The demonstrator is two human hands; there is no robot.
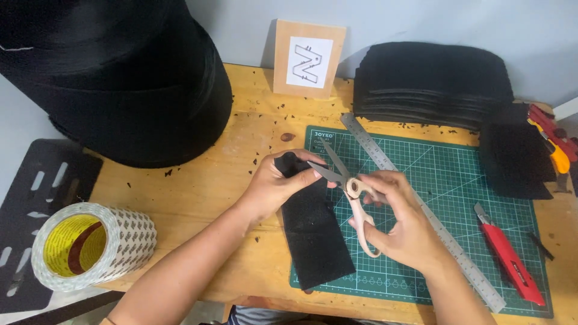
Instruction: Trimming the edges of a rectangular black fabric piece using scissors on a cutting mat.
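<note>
My left hand [274, 183] is pinching the top end of a long black felt strip [316, 232], which lies half on the green gridded cutting mat [457, 180] and half on the wooden tabletop [198, 186]. My right hand [403, 222] is clamped on pale pink-handled scissors [349, 192], blades open and pointing to about 11 o'clock, right at the strip's upper edge. A steel ruler [421, 210] runs diagonally under that hand, with a red utility knife [509, 256] at 3 o'clock.

Ruler [421, 207] on mat [457, 180], cutter [509, 256] right.
</note>
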